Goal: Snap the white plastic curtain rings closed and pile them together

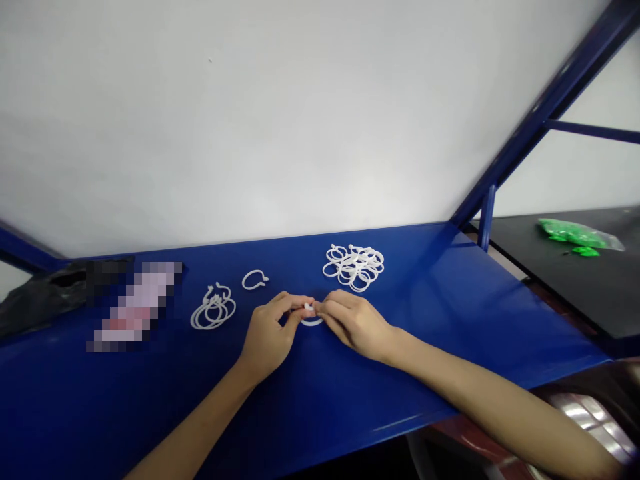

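Note:
Between my two hands is a white plastic ring (313,322), its lower curve showing below the fingertips. My left hand (273,330) pinches it from the left, thumb and index finger near its clasp ends. From the right, my right hand (356,323) grips the same ring with closed fingers. The fingers partly hide the clasp, so I cannot tell whether it is joined. A single ring with its ends apart (254,281) lies just beyond my left hand. Farther left is a small group of opened rings (214,312). Behind my right hand sits a pile of white rings (355,267).
The blue table (310,400) meets a pale wall (280,133) at the back. A black bag (45,297) and a pixelated item (140,300) lie at left. On the right stand a blue metal frame (525,127) and a black table (550,280) holding a bag of green pieces (575,233).

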The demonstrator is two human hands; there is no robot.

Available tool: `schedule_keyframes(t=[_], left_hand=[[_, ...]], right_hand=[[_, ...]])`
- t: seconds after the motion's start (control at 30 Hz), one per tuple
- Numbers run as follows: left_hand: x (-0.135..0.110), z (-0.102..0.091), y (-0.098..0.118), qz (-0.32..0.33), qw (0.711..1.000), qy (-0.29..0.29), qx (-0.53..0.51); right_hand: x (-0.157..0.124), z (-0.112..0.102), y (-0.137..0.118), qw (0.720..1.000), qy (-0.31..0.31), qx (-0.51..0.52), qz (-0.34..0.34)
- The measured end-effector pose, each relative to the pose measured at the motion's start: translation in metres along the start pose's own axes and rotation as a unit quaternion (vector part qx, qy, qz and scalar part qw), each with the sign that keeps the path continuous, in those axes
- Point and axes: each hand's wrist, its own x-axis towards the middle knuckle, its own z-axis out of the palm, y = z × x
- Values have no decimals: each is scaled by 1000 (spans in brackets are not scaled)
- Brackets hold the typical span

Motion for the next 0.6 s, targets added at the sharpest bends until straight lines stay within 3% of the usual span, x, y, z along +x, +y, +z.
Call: schedule_keyframes(t=[0.13, 0.27, 0.37, 0.43, 0.6], left_hand=[[8, -5, -7, 26, 998, -13, 63], [15, -15, -27, 51, 970, 12, 238], [18, -24, -41, 27, 918, 18, 395], [19, -28, -47, 10, 893, 6, 449], [19, -32, -51, 4, 883, -21, 469]], right_hand=[[6, -4, 11, 997, 47, -17, 58], [6, -24, 37, 966, 92, -142, 198], [3, -42, 51, 908, 36, -255, 330], [3, -49, 53, 880, -9, -284, 380], [5, -54, 49, 857, -35, -288, 426]])
